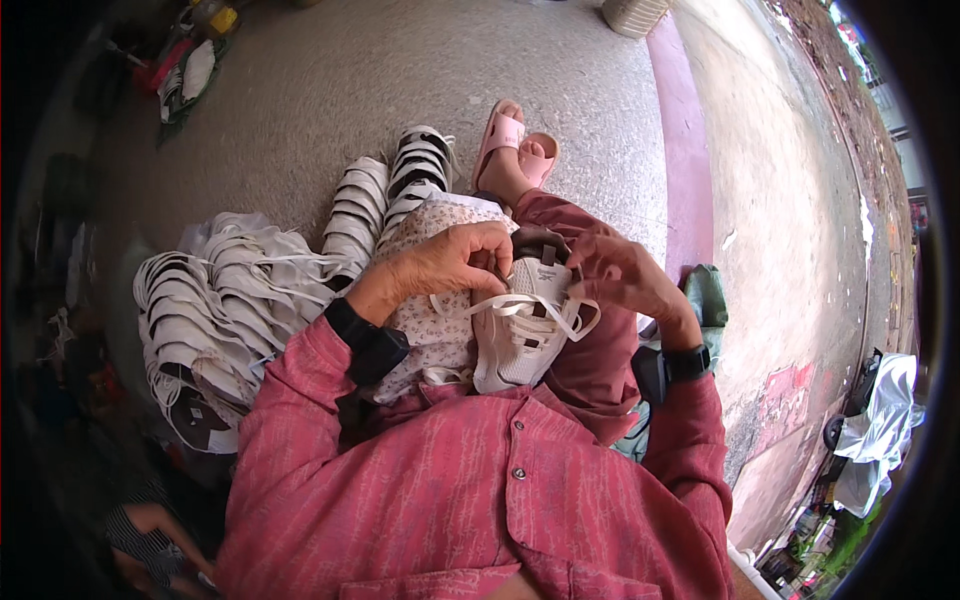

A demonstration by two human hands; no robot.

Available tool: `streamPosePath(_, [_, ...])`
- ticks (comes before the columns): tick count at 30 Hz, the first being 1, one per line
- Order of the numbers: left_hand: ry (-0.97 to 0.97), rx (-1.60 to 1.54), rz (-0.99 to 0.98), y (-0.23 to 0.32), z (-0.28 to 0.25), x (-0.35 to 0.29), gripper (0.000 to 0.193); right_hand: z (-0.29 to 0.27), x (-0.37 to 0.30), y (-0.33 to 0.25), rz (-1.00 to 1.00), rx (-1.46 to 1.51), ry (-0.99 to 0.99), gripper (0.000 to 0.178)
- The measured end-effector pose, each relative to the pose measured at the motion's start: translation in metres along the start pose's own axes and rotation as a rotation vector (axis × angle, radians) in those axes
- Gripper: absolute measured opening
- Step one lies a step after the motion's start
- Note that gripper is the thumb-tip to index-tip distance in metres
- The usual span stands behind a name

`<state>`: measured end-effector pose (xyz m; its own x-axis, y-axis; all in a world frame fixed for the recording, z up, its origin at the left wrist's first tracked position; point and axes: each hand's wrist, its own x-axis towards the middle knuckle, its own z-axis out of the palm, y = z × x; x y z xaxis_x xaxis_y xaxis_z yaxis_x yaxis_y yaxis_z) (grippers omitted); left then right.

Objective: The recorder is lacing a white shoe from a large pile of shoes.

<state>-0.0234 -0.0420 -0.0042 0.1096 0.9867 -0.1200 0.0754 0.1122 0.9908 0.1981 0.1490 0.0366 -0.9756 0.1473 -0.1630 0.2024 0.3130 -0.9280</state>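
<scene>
A white and beige shoe upper (520, 345) with a dark lining lies on my lap, its opening facing away from me. A flat white shoelace (545, 305) crosses its front and loops out on the right side. My left hand (450, 265) is closed at the upper's left edge, thumb and forefinger pinched together there. On the other side, my right hand (622, 275) has its fingertips together by the right edge, where the lace loop runs up to them. The exact fingertip contact is partly hidden. A floral cloth (425, 245) covers my left thigh under the left hand.
Nested stacks of white laced shoe uppers (200, 325) lie on the left; two more rows (355, 215) extend ahead on the grey floor (300, 90). My foot in a pink sandal (500, 130) is farther out. A pale container (634, 14) stands at the far edge. Another person's arm (165, 530) shows lower left.
</scene>
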Motion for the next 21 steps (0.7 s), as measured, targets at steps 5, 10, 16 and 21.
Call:
streamPosePath(5, [0.032,-0.042,0.055,-0.012,0.002,-0.001,0.023,0.029,0.031,-0.012,-0.368,-0.199,0.124,0.013])
streamPosePath(10, [0.052,-0.013,0.096,-0.013,0.002,-0.002,0.023,0.051,0.042,-0.005,-0.376,-0.281,0.072,0.015])
streamPosePath(16, [0.070,-0.110,-0.025,-0.005,0.004,-0.007,0.020,0.016,0.034,-0.005,-0.325,-0.781,0.377,0.008])
streamPosePath(21, [0.285,0.602,0.375,0.017,0.015,-0.007,0.023,-0.018,0.007,0.022,0.172,-0.394,0.560,0.014])
